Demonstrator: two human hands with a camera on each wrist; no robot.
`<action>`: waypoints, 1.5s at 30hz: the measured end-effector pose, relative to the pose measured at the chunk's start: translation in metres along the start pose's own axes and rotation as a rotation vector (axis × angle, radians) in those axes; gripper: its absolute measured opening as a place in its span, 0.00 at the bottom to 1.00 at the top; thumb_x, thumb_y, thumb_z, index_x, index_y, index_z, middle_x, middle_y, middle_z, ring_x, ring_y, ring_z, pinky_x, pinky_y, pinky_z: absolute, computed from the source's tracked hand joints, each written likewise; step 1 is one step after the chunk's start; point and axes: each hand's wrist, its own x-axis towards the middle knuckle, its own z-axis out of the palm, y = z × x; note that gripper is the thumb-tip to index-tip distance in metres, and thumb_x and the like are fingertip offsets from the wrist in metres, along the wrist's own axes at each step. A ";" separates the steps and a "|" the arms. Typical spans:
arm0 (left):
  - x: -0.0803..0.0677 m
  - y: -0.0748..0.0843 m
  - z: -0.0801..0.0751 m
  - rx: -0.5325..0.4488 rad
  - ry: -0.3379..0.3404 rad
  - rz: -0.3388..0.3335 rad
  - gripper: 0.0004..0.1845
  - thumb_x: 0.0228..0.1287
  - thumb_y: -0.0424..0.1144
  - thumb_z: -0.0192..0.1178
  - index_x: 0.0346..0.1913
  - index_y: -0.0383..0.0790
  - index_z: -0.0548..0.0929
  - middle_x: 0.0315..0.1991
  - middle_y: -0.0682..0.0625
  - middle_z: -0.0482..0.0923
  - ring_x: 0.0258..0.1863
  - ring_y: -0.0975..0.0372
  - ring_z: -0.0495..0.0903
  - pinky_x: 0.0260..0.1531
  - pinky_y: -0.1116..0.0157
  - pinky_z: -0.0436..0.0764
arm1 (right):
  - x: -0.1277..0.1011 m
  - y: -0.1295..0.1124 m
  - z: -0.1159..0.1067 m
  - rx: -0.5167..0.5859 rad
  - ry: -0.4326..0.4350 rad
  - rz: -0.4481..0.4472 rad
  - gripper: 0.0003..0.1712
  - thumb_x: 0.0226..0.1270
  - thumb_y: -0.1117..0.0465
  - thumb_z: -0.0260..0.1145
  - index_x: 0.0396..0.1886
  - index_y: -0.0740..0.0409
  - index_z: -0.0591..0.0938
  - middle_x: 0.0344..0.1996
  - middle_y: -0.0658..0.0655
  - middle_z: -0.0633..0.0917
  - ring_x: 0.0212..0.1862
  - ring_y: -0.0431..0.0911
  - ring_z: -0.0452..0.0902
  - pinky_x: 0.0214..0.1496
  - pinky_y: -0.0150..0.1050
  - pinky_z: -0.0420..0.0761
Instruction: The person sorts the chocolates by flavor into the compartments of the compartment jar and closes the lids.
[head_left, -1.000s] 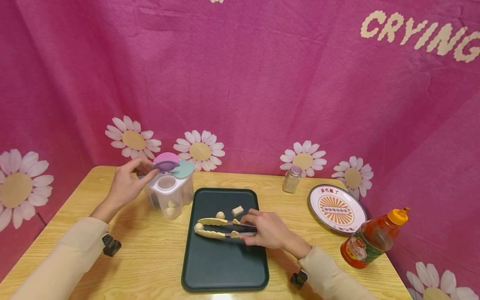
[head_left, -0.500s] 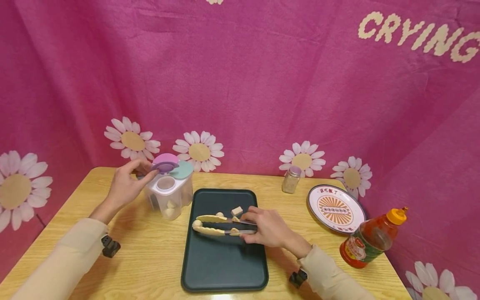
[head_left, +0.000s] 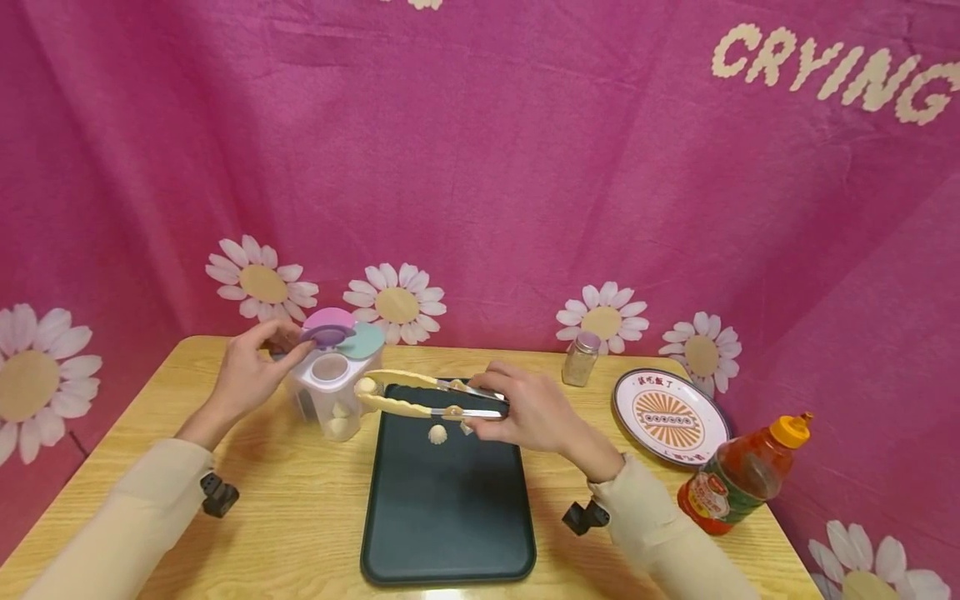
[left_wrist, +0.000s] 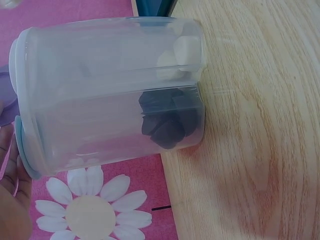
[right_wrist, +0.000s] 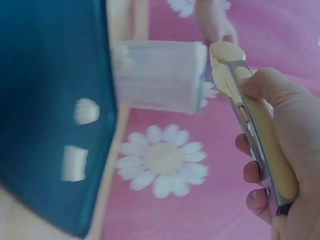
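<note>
Lifted clear of the tray point(head_left: 450, 533) since a second ago, your tongs point(head_left: 420, 398) now hang in the air with a pale round ball point(head_left: 365, 386) pinched at their tips, just beside the open mouth of the clear container point(head_left: 333, 400). Your right hand point(head_left: 517, 408) is clamped round the tong handles, squeezing the blades together on the ball. Your left hand point(head_left: 251, 371), at about nine o'clock from the container, has hardly shifted; its fingers pinch the purple lid flap point(head_left: 327, 335), holding it swung aside so the round opening point(head_left: 330, 367) stays uncovered.

By the look of it, the job stands partway through. At least two pale pieces point(head_left: 339, 421) already lie at the bottom of the container's near compartment, and the left wrist view shows dark pieces point(left_wrist: 167, 120) in another compartment. The ball in the tongs has not yet gone in. Two more pieces wait on the tray at roughly four o'clock from the container: a ridged one point(head_left: 437, 433) and a blocky one point(right_wrist: 74, 162) that the head view largely hides behind your hand.

Farther out along the wooden table point(head_left: 285, 508), at two to three o'clock from the tray, stand a small shaker jar point(head_left: 581, 360), a patterned plate point(head_left: 670, 417) and a red sauce bottle point(head_left: 738, 477) with an orange cap.
</note>
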 end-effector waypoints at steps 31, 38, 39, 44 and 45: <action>0.000 -0.001 -0.002 -0.023 0.028 0.049 0.07 0.66 0.33 0.73 0.42 0.37 0.86 0.34 0.47 0.84 0.33 0.75 0.75 0.38 0.76 0.76 | 0.075 -0.018 0.009 -0.103 -0.095 -0.040 0.25 0.61 0.42 0.77 0.53 0.49 0.88 0.47 0.50 0.89 0.29 0.38 0.80 0.22 0.26 0.68; 0.001 -0.002 -0.001 -0.019 0.010 0.032 0.07 0.67 0.34 0.72 0.44 0.37 0.86 0.35 0.46 0.84 0.33 0.75 0.75 0.38 0.75 0.78 | 0.067 -0.016 0.002 -0.117 -0.081 -0.013 0.27 0.59 0.41 0.77 0.54 0.48 0.88 0.40 0.50 0.86 0.28 0.38 0.77 0.22 0.28 0.63; 0.001 -0.002 -0.001 -0.019 0.009 0.030 0.07 0.67 0.34 0.72 0.44 0.37 0.86 0.35 0.47 0.84 0.33 0.75 0.75 0.38 0.75 0.78 | 0.064 -0.016 0.000 -0.115 -0.084 -0.009 0.27 0.59 0.41 0.77 0.55 0.48 0.88 0.39 0.49 0.85 0.27 0.38 0.76 0.22 0.28 0.62; 0.002 -0.003 0.000 -0.023 0.020 0.040 0.07 0.66 0.32 0.72 0.43 0.35 0.86 0.34 0.46 0.84 0.32 0.76 0.75 0.37 0.76 0.77 | 0.047 -0.009 -0.008 -0.114 -0.073 0.002 0.28 0.59 0.40 0.77 0.55 0.48 0.88 0.39 0.49 0.84 0.27 0.38 0.76 0.24 0.28 0.64; 0.002 -0.003 0.000 -0.023 0.020 0.042 0.07 0.66 0.32 0.72 0.43 0.35 0.86 0.34 0.45 0.85 0.32 0.76 0.75 0.37 0.77 0.77 | 0.042 -0.007 -0.010 -0.113 -0.069 0.003 0.28 0.59 0.41 0.77 0.55 0.49 0.88 0.40 0.49 0.84 0.28 0.38 0.76 0.24 0.28 0.65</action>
